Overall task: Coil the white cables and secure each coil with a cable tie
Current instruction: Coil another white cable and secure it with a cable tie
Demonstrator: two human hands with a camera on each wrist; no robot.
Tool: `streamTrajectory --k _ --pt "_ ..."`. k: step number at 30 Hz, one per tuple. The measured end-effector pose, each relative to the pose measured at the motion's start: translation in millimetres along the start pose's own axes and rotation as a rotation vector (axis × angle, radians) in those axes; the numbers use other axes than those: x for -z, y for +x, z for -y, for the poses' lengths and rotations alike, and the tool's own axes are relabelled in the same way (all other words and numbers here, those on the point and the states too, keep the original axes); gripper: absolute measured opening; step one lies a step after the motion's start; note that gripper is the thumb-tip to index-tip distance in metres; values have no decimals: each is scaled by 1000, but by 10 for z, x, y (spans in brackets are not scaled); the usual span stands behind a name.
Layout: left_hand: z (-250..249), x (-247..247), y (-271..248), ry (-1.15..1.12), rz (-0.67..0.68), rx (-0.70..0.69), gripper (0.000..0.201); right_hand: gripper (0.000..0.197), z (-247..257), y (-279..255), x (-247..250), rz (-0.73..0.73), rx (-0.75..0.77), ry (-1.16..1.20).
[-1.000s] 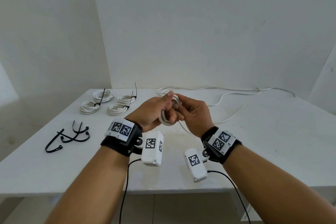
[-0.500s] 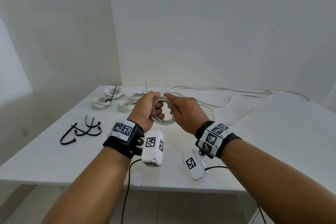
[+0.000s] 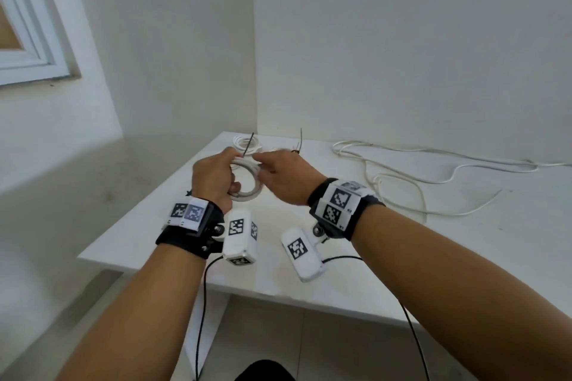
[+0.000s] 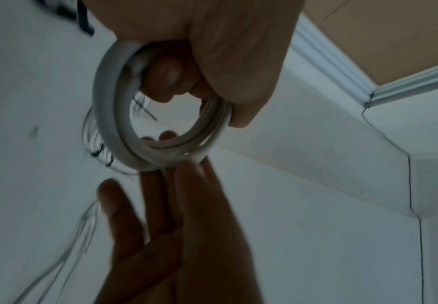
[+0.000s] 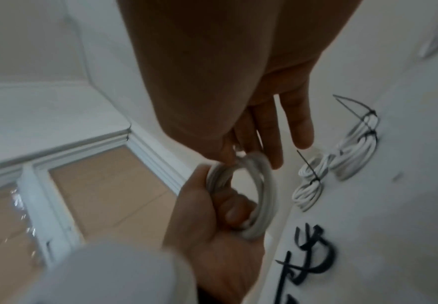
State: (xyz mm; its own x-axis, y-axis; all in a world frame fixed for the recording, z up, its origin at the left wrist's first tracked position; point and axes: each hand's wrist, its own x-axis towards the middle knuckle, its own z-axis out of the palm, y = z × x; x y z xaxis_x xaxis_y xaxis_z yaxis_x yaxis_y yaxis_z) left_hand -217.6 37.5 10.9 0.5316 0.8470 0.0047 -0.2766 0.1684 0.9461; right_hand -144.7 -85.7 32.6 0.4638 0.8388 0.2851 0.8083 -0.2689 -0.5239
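Note:
My left hand (image 3: 213, 178) grips a small coil of white cable (image 3: 249, 187) held above the table's left part, fingers curled through the ring (image 4: 124, 144). Straight fingers of my right hand (image 3: 280, 175) touch the coil's far rim, as the right wrist view (image 5: 265, 193) shows. Loose black cable ties (image 5: 313, 253) lie on the table under the hands. In the head view my left hand mostly hides them.
Several tied white coils (image 5: 308, 189) with black tie tails lie just beyond the hands near the wall. A long loose white cable (image 3: 402, 176) snakes over the right half of the white table (image 3: 464, 257). The table's left edge is close to my left wrist.
Both hands have moved left and farther back with the coil, toward the tied coils. The right hand's fingers have straightened, and no loose tail hangs from the coil now.

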Motion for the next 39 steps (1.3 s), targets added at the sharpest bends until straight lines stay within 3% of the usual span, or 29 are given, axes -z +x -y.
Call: streamTrajectory --k 3,10,13,18,22,29,32,39 --pt "-115 412 154 -43 -114 9 24 27 25 222 -174 84 -202 253" --pt "-235 1062 301 -30 -208 -37 20 27 121 669 -778 195 -200 -151" --pt "-241 1197 313 -39 -224 -29 23 31 113 822 -982 267 -227 -181" --pt "-225 1220 331 -67 -229 -17 29 15 -9 901 -1115 302 -283 -189" --pt "-206 1092 312 -64 -218 -7 27 12 -58 806 -972 275 -267 -138" --pt "-52 692 244 -64 -112 22 29 24 -637 315 -280 21 -376 187" --pt "75 351 217 -43 -22 42 32 28 -980 -6 -16 -47 -407 175" --pt "464 -789 8 -4 186 115 23 4 -1483 -430 307 -211 -451 269"
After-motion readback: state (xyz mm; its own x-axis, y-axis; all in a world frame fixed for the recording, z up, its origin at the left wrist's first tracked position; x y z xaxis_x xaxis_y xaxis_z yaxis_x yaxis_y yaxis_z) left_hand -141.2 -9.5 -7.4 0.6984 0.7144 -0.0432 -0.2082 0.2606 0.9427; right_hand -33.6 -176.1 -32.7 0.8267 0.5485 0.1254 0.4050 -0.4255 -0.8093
